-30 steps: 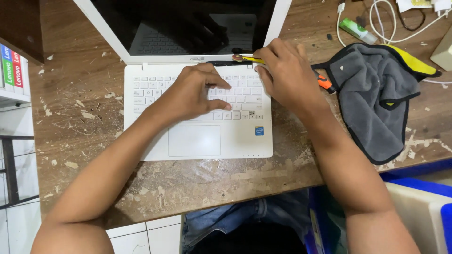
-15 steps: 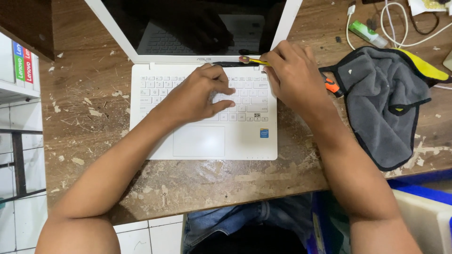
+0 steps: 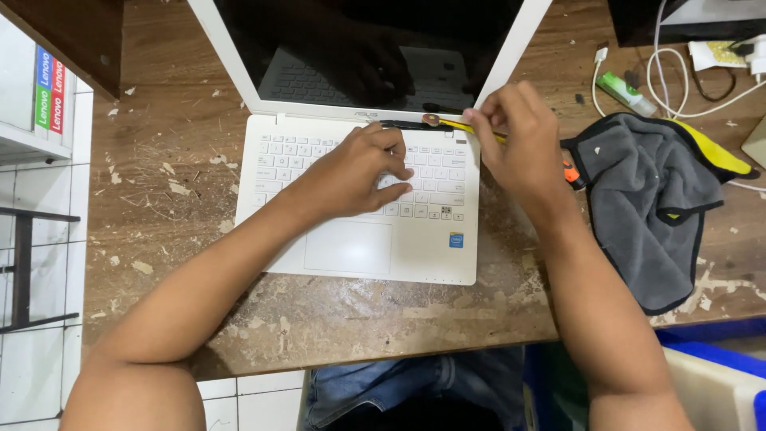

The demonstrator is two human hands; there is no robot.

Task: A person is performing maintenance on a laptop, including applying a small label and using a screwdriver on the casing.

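1. Resting on the keyboard of the white laptop (image 3: 375, 231), the left hand (image 3: 355, 172) lies palm down, fingers loosely curled together, clamped on nothing.
2. Right hand (image 3: 519, 136) is closed around a yellow-handled tool (image 3: 463, 126); tool tip sits at the hinge strip, just under the dark screen's bottom edge, right of centre.
3. Laptop sits open mid-table, screen tilted away to the far side, its near edge well back from the table's near edge.
4. Wooden table (image 3: 175, 239) is worn and flecked with pale chips; bare room left of the laptop and along the near strip.
5. Right side is crowded: grey cloth (image 3: 646, 207) with black trim and a yellow patch lies just beside the right wrist, reaching near the table's right edge.
6. Orange bit (image 3: 570, 173) shows between the right hand and the cloth; cannot tell what it is.
7. Far right: white cables (image 3: 670, 84), small green-and-white item (image 3: 626, 92) and a white charger block by the far edge.
8. Far left off-table: pale shelf (image 3: 32, 104) carrying a vertical strip label of blue, green and red blocks.
9. Small blue square sticker (image 3: 456, 239) on the palm rest, right of the trackpad.
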